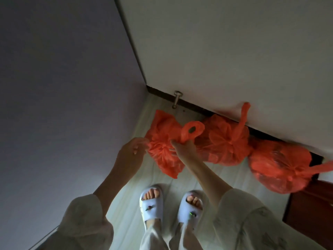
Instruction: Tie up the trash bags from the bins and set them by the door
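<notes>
Left hand [132,147], right hand [182,147], gripping trash bag [162,156] handles

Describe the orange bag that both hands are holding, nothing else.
The leftmost orange bag is thin, crinkly plastic, gathered at its neck. It sits on the pale floor near the wall corner. The left hand pinches one handle strip; the right hand grips the other, which loops upward. Its right side meets the middle bag.
</notes>
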Available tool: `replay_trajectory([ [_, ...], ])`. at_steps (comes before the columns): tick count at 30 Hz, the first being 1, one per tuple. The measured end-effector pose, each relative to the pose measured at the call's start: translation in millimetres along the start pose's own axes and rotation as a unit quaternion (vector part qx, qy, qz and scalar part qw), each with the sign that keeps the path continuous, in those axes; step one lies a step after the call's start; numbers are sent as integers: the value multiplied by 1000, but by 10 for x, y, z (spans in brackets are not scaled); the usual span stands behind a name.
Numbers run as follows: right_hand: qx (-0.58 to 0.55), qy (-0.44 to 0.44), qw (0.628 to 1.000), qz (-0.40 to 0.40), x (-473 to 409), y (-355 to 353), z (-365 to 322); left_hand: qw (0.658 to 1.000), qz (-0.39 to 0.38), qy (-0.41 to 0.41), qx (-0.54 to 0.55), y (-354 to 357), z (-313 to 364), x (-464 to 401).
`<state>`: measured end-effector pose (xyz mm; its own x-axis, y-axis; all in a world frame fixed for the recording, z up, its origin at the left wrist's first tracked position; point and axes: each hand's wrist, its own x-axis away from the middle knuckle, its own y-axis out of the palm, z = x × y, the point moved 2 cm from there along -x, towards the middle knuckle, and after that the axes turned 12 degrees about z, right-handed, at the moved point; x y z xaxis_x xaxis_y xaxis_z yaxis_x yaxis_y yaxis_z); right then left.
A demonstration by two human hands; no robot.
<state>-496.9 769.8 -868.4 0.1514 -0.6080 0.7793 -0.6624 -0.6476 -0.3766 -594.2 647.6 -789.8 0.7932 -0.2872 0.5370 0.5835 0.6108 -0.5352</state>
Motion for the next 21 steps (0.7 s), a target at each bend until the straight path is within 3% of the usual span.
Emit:
replay_trajectory([
  [7, -118, 72, 990, -36, -431, 212, -63, 999, -23, 9, -24, 262, -178, -505],
  [16, -198, 86, 976, 25, -753, 90, -262, 997, -50, 37, -38, 537, -278, -779],
  [21, -201, 102, 974, 7, -677, -16, -397, 996, -59, 48, -46, 488, -232, -763],
])
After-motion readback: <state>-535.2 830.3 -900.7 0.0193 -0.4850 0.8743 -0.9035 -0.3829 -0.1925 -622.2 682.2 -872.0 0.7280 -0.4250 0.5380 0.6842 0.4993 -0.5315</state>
